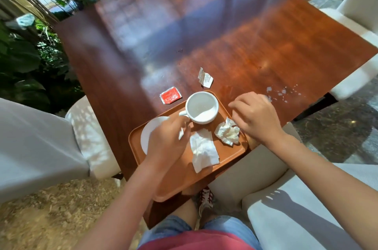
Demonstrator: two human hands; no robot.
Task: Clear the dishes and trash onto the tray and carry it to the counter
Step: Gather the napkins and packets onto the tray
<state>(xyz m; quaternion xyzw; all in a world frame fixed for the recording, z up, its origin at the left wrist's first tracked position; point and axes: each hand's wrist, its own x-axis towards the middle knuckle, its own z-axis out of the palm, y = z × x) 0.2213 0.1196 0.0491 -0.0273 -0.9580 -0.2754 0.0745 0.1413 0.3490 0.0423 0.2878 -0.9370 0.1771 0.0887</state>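
An orange tray (184, 180) sits at the table's near corner, partly overhanging the edge. On it are a white cup (202, 107), a white saucer (148, 131) half hidden by my left hand, a flat napkin (203, 150) and a crumpled napkin (228, 133). My left hand (167, 139) hovers over the saucer, pinching a small white scrap (181, 133) beside the cup's handle. My right hand (255, 116) rests at the tray's right edge, fingers curled, nothing visible in it. A red packet (170, 95) and a torn white packet (205, 77) lie on the table beyond the tray.
The dark wooden table (204, 30) stretches away from me. Small white paper bits (282, 92) are scattered on it near my right hand. White upholstered chairs stand at left (41, 137), near right (306, 198) and far right (358, 4). Plants line the far left.
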